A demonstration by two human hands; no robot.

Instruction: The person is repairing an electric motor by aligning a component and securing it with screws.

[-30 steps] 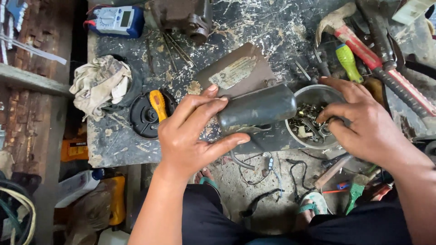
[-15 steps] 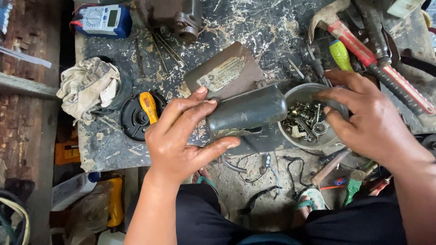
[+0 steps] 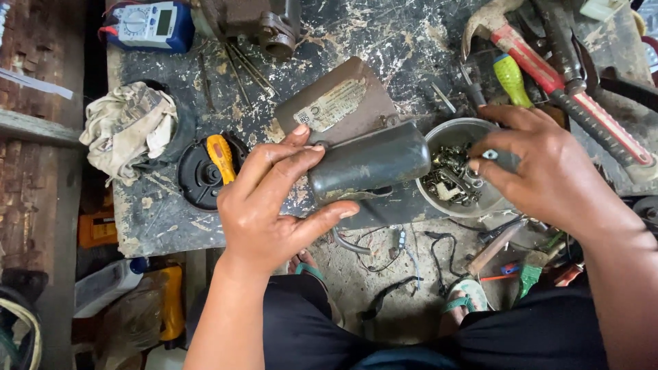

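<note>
1. The left hand (image 3: 264, 205) holds a dark cylinder (image 3: 370, 164). Its grip is pressed on the left end of the cylinder, thumb below and fingers on top.
2. The cylinder lies sideways, just above the front edge of the bench (image 3: 343, 41).
3. Just right of the cylinder stands a metal bowl (image 3: 449, 133) with small screws and metal parts inside. It touches the right end of the cylinder or nearly so; I cannot tell which.
4. The right hand (image 3: 548, 171) is over the bowl, right of the cylinder. Its fingertips pinch a small dark part (image 3: 497, 159) above the bowl.
5. Behind the cylinder lies a grey plate (image 3: 336, 103) with a label, tilted, and it touches the cylinder.
6. Left of the cylinder, past the left hand, lies a black disc (image 3: 199, 175) with a yellow handle (image 3: 221, 156) on it.
7. Further left of the cylinder is a dirty rag (image 3: 127, 127), and far behind it a blue meter (image 3: 147, 24).
8. Far right behind the cylinder lie a hammer (image 3: 493, 24) and a green-handled screwdriver (image 3: 513, 79).
</note>
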